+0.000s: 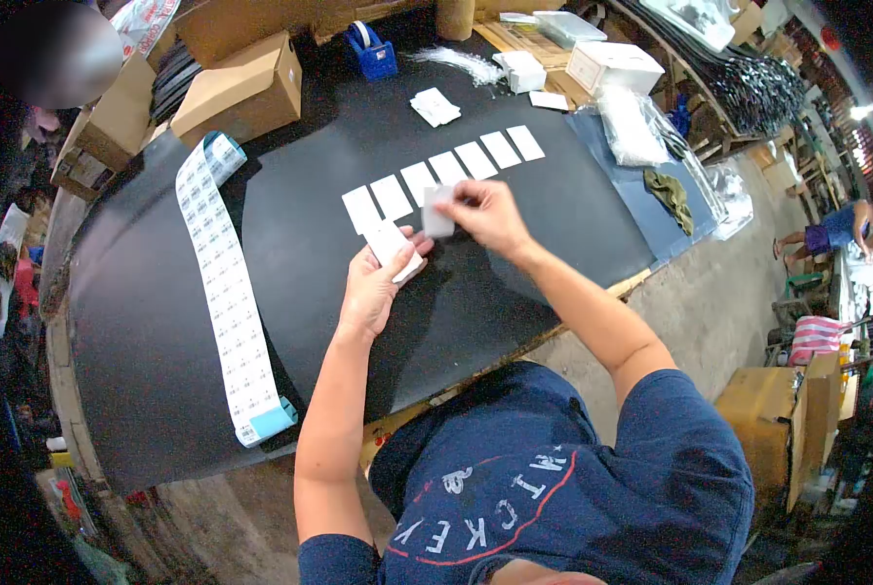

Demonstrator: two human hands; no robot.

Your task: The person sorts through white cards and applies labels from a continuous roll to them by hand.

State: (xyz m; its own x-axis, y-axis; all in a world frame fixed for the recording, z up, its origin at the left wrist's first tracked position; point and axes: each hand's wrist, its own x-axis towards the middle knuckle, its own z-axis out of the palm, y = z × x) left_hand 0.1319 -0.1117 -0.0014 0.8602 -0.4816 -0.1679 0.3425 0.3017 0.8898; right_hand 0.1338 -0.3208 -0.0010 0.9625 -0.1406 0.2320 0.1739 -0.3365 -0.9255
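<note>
From far away, I have the left hand (366,292) gripping white cards (388,242) and the right hand (495,219) pinching one blurry card (437,224) above the counter (578,214); a loose pinch could drop it onto the neat row of cards (444,169).

On my feed I see a workshop: the broad black worktable (300,244) bears a blue plastic tape dispenser (376,62) and white paper label strip (230,283), brown cardboard cartons (756,424) to its right.

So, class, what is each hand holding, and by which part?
The left hand grips white rectangular cards by their near end, thumb on top; the right hand pinches a blurred white rectangular card by its right edge.
</note>
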